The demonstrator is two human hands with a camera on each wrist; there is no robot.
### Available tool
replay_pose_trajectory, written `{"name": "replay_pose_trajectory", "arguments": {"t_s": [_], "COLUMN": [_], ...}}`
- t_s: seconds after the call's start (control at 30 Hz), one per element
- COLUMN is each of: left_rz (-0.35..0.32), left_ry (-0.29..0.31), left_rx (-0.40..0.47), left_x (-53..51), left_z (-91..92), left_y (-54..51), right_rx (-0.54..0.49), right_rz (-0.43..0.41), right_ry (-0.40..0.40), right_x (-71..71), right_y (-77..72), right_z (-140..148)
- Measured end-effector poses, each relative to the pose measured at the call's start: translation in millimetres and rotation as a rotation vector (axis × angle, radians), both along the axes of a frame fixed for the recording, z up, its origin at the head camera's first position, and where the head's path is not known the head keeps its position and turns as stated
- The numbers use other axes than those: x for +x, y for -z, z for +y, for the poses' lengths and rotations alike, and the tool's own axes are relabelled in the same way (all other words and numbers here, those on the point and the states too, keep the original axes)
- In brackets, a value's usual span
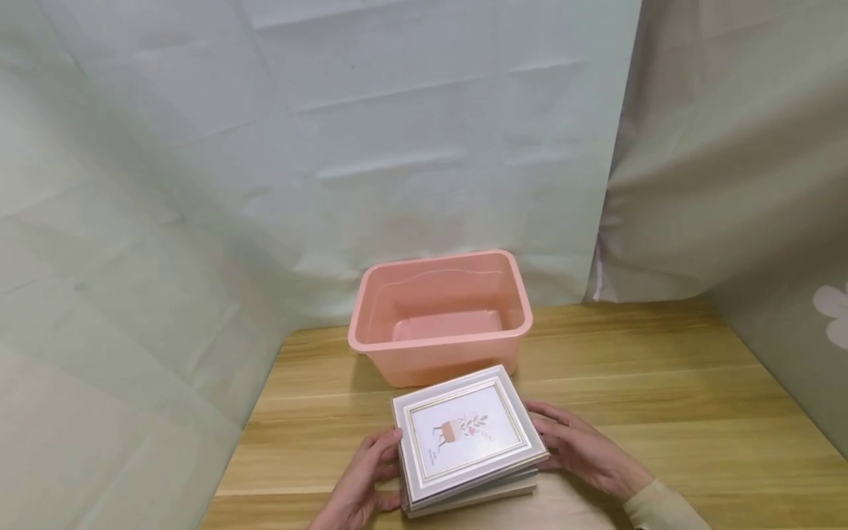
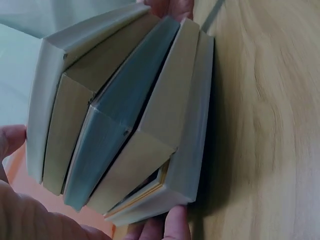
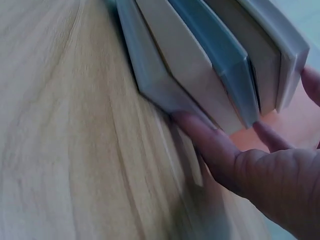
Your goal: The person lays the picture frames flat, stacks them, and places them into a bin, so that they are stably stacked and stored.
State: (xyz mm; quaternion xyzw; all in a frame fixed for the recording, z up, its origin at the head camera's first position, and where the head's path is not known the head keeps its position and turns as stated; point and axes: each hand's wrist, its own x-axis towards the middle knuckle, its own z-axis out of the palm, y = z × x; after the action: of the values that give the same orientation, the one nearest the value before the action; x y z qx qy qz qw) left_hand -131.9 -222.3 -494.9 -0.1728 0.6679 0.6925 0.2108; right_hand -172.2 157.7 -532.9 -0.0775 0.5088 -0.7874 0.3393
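A stack of several picture frames (image 1: 464,430) is between my two hands at the table's front. The top one has a white moulded border with a thin gold line and a print of a pink pot with leafy sprigs. Below it the edges of the frames (image 2: 125,110) show in white, beige and blue-grey, slightly fanned out. My left hand (image 1: 367,478) grips the stack's left side, some fingertips at the lowest frame. From the right side my right hand (image 1: 583,449) holds it, its digits spread along the frame edges (image 3: 230,75). Whether the stack touches the table cannot be told.
Just behind the stack stands a pink plastic bin (image 1: 440,353), with nothing seen inside. The wooden table (image 1: 662,397) stretches to the right. Pale cloth (image 1: 424,147) hangs at the back and along both sides.
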Motion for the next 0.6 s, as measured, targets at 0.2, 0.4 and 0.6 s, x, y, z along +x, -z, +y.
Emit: {"name": "replay_pose_trajectory", "arguments": {"t_s": [0.2, 0.4, 0.6], "left_rz": [0.002, 0.012, 0.030], "left_ry": [0.077, 0.150, 0.180], "left_rx": [-0.008, 0.102, 0.161], "left_x": [0.3, 3.0, 3.7], "left_z": [1.7, 6.8, 15.7], "left_y": [-2.2, -1.8, 0.7], "right_rx": [-0.019, -0.057, -0.060], "right_rz": [0.014, -0.007, -0.019], "right_ry": [0.009, -0.004, 0.011], "right_x": [-0.3, 0.3, 1.9], "right_y": [-4.7, -8.0, -4.3], "right_z": [2, 4, 6]}}
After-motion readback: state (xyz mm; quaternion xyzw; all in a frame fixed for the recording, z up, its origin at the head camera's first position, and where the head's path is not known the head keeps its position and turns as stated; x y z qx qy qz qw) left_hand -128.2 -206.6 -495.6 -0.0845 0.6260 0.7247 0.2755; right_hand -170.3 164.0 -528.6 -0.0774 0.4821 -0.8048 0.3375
